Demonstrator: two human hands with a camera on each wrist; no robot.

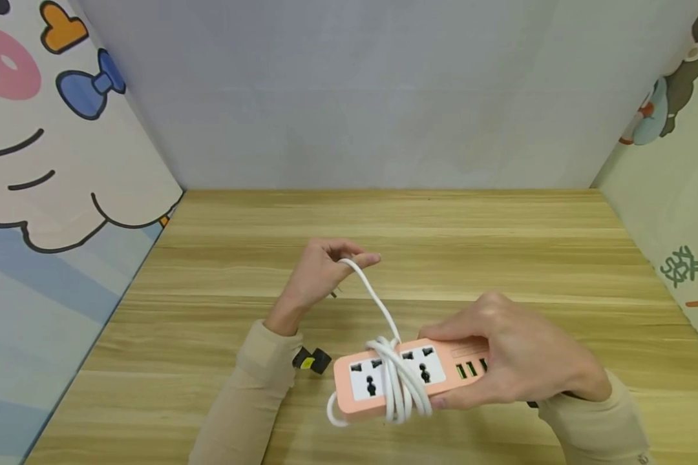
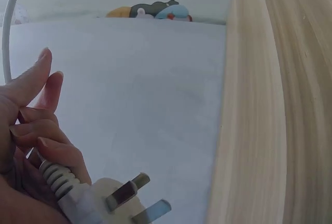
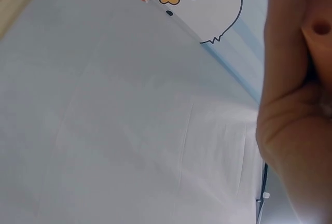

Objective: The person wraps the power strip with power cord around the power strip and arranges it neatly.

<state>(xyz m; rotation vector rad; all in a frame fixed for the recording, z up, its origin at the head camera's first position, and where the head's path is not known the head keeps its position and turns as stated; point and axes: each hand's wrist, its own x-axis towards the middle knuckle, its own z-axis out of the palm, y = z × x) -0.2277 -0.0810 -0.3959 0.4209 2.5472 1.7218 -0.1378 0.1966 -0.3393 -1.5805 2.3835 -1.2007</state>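
A pink power strip (image 1: 436,369) with white socket panels and USB ports is held up over the table, tilted slightly. My right hand (image 1: 518,352) grips its USB end, thumb on the near side and fingers on the far side. White cord (image 1: 404,387) is wound several times round the strip's middle. From these coils a length rises to my left hand (image 1: 317,274), whose curled fingers hold it. In the left wrist view, a white plug (image 2: 80,200) with metal prongs sticks out below those fingers. The right wrist view shows part of the strip at its right edge, mostly hidden by the hand.
The wood-grain table (image 1: 267,219) extends beneath both hands. A pale wall (image 1: 384,97) stands behind it, with cartoon-printed panels at the left (image 1: 81,181) and right (image 1: 669,213). A small black device with a yellow mark (image 1: 308,361) sits at the left wrist.
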